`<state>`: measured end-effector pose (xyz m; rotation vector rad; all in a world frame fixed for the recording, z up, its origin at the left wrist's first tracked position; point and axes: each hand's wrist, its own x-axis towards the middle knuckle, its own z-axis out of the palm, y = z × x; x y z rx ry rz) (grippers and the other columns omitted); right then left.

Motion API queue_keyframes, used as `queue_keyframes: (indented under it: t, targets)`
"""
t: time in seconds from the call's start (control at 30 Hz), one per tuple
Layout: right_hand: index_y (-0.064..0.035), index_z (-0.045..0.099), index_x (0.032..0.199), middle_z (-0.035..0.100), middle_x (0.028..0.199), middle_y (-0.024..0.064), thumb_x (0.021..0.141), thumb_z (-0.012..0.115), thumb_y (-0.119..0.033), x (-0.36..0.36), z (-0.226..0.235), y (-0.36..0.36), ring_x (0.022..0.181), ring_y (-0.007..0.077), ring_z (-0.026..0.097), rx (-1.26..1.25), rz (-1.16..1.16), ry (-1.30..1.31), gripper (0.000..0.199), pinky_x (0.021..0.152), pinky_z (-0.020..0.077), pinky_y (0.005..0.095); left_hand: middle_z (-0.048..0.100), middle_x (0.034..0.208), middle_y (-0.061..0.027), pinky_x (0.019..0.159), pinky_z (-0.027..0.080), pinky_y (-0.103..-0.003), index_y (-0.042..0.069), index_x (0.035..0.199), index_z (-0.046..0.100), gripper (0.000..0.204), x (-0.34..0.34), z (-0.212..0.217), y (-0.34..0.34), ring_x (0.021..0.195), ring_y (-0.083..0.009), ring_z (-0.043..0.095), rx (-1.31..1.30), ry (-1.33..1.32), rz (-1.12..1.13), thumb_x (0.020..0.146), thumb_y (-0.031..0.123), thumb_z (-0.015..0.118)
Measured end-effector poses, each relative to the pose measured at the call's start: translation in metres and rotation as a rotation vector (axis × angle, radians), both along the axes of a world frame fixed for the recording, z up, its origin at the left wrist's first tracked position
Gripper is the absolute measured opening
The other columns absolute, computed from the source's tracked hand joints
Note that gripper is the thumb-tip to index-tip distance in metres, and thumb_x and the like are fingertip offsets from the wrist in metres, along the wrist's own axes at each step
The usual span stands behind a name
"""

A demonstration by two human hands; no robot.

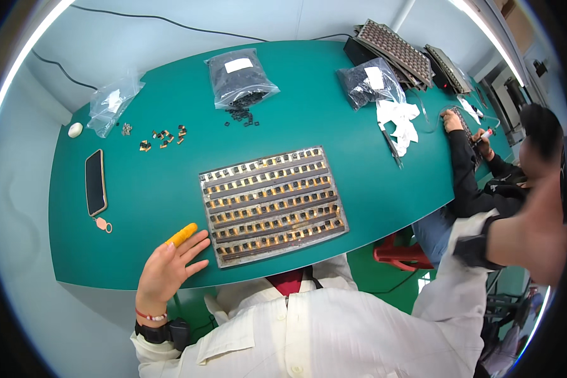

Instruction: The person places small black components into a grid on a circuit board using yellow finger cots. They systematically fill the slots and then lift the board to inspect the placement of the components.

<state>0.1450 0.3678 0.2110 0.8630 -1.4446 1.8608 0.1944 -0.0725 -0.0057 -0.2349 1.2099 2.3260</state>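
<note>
The left hand point(170, 268) lies open and flat on the green tabletop point(144, 249) near its near edge, fingers spread and pointing away and to the right, holding nothing; one finger wears an orange finger cot point(182, 234). Just beside those fingertips, not quite touching, sits the metal component tray point(272, 205), a flat rectangular tray lined with rows of small dark and brass-coloured parts. Its long axis runs roughly along the near edge of the tabletop, tilted slightly so that its right end lies a little farther away than its left; its near long side nearly meets the tabletop's near edge. The right hand point(535, 236) is raised off the tabletop at the right, close to the camera and blurred, so I cannot tell whether it is open or closed. Toward the left edge lies a dark smartphone point(95, 183), lengthwise front to back, with a pink tag just beside its near end. Loose small brass parts point(163, 137) are scattered toward the far left, near a clear plastic bag point(112, 102). Two bags of black parts point(239, 79) rest near the far edge. At the far right corner another person's hands point(452, 120) work over a similar tray.
</note>
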Motion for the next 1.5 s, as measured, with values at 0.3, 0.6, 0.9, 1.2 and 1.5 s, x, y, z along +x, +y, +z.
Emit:
queue_keyframes:
  t: [0.3,0.6,0.9,1.2,1.5]
  targets:
    - [-0.0001,0.051,0.137,0.065,0.12,0.0156,0.088,0.067,-0.006,-0.002,-0.21,0.014,0.096,0.0235,0.065,1.006,-0.074,-0.787,0.052,0.083,0.0515,0.0339,0.026,0.157,-0.0257,0.109,0.04,-0.051,-0.001,0.153,0.023,0.064,-0.006,-0.01,-0.01,0.146,-0.034,0.028,0.048,-0.001,-0.119,0.104,0.036,0.041]
    - [-0.0007,0.047,0.141,0.059,0.119,0.0204,0.084,0.072,-0.018,0.018,-0.215,-0.007,0.107,0.0333,0.059,1.069,-0.038,-0.678,0.065,0.093,0.0466,0.039,0.043,0.147,-0.0187,0.105,0.043,-0.052,0.0,0.145,0.039,0.053,-0.013,0.016,0.009,0.138,-0.0284,0.041,-0.124,-0.116,-0.055,0.102,0.03,0.047]
    - [-0.0034,0.054,0.137,0.067,0.102,0.0165,0.084,0.069,-0.015,-0.002,-0.215,0.008,0.088,0.0319,0.067,1.088,0.042,-0.672,0.056,0.08,0.0514,0.0369,0.056,0.132,-0.0145,0.095,0.049,-0.053,-0.001,0.137,0.048,0.042,-0.037,0.012,0.022,0.125,-0.0266,0.053,-0.166,-0.209,-0.12,0.101,0.02,0.049]
    - [-0.0042,0.066,0.123,0.072,0.086,0.0139,0.085,0.067,-0.014,-0.026,-0.203,0.008,0.069,0.0259,0.068,1.042,0.076,-0.687,0.04,0.066,0.0523,0.0331,0.049,0.135,-0.0305,0.072,0.066,-0.045,-0.008,0.144,0.027,0.062,-0.047,0.003,0.03,0.106,-0.0413,0.066,0.105,-0.29,-0.212,0.086,-0.004,0.05]
    - [-0.0003,0.071,0.109,0.072,0.082,0.0144,0.089,0.064,-0.015,-0.054,-0.199,0.008,0.064,0.0294,0.067,1.085,0.152,-0.677,0.026,0.063,0.0515,0.0334,0.049,0.137,-0.0289,0.063,0.066,-0.038,-0.008,0.147,0.023,0.073,-0.053,-0.01,0.028,0.108,-0.0392,0.065,0.279,-0.192,-0.281,0.079,-0.008,0.051]
